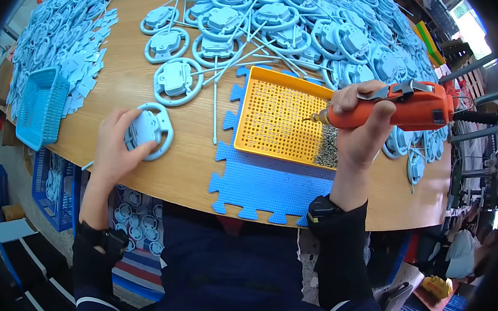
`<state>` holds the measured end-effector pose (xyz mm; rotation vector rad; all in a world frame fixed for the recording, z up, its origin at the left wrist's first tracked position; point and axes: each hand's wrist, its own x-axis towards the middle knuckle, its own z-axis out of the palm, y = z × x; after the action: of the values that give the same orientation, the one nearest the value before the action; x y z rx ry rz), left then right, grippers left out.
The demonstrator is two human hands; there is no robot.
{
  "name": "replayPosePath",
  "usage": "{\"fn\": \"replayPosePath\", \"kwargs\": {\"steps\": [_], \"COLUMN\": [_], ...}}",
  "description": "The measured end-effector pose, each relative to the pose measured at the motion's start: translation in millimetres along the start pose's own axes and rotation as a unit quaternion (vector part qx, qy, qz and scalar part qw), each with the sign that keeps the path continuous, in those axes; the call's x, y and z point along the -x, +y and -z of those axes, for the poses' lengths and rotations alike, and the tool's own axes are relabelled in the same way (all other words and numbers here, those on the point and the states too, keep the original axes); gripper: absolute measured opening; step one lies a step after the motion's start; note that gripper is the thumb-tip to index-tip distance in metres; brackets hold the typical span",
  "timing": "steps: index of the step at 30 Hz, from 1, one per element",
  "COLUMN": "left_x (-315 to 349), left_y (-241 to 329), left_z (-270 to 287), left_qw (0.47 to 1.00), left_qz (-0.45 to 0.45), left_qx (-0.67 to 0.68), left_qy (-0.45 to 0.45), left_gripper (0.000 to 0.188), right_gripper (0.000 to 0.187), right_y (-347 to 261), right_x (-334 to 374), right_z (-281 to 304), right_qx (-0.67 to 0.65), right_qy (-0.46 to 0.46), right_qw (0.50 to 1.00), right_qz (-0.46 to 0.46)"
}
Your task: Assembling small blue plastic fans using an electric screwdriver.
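Observation:
My left hand (119, 142) grips a light-blue plastic part (157, 125), a ring with a boxy housing in its middle, at the table's near left. Thumb and fingers close on the housing from its left side. A thin blue stem shows below that hand. In my right hand (361, 141) is an orange electric screwdriver (417, 109), held level with its bit pointing left. The bit is above a yellow perforated tray (280, 156), whose right end holds a heap of small screws (328, 149). Under the tray lies a blue foam mat (270, 183).
Many similar ring parts with stems (218, 23) pile up across the far side; a few (177, 81) lie near my left hand. A light-blue basket (41, 106) stands at the left edge beside loose flat pieces (87, 75). The screwdriver's black cord (482, 117) runs off right.

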<state>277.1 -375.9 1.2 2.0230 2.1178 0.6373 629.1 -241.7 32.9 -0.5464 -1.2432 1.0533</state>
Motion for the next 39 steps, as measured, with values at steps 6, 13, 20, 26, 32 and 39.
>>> {"fn": "replayPosePath", "kwargs": {"steps": [6,13,20,26,32,39], "left_x": [24,29,35,35,35,39], "left_y": [82,140,145,148,153,152], "left_z": [-9,-53,-63,-65,-68,-69], "left_qw": [0.986,0.973,0.975,0.978,0.980,0.981], "left_qz": [-0.154,-0.202,-0.194,-0.169,-0.158,-0.165], "left_qx": [0.052,0.095,0.095,0.110,0.115,0.102], "left_qy": [-0.025,-0.062,-0.060,-0.048,-0.031,-0.026], "left_gripper": [0.062,0.063,0.066,0.068,0.065,0.066], "right_gripper": [0.058,0.057,0.057,0.063,0.070,0.068], "right_y": [9,13,12,-35,-61,-56], "right_x": [-2,-4,-3,3,57,86], "right_z": [5,1,0,-8,-29,-47], "right_qx": [-0.009,0.007,0.007,0.003,-0.031,0.005], "right_qy": [0.006,0.005,0.004,0.008,-0.103,-0.060], "right_qw": [1.000,1.000,1.000,1.000,0.994,0.997], "right_qz": [-0.012,-0.010,-0.005,0.010,-0.006,-0.053]}}
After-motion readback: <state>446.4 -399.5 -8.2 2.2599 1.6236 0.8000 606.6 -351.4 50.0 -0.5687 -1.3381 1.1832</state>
